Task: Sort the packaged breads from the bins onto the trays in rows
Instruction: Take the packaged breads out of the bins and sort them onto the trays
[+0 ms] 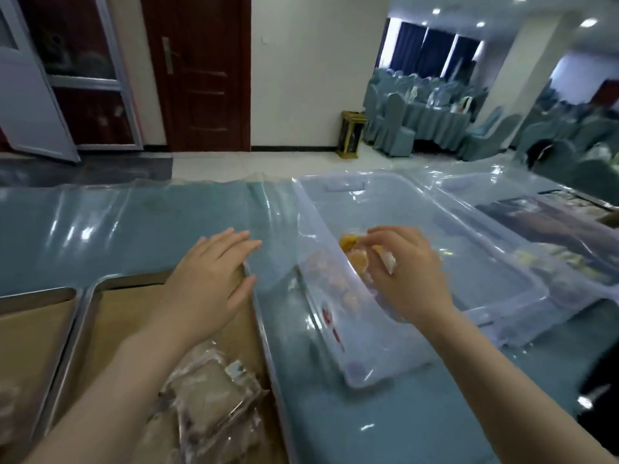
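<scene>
Your right hand [405,276] is inside the bin [345,186], close against its left wall. The fingers are curled round one packed bread [356,257], and orange crumb shows between thumb and fingertips. You cannot tell whether the pack is lifted off the bin's floor. More breads [335,279] lie in the bin just under that hand, blurred through the wall.

Your left hand [214,279] lies flat with fingers straight and holds nothing. It rests on the far corner of the tray [264,333], just left of the bin.

Governing relation: the tray lies left of the bin, with a strip of desk [134,222] between them. The bin's long axis runs away from you, and the tray's right rim runs roughly alongside it. The held bread therefore has to rise over the bin's left wall and travel left.

Judgement: your right hand has the load, while your left is the nearer to the tray. Packs [207,390] occupy the tray's near end, left of the bin's near corner. Brown lining shows on the part further from you, so the next row likely goes there. Your left hand sits partly over that spot and would need to shift.
</scene>
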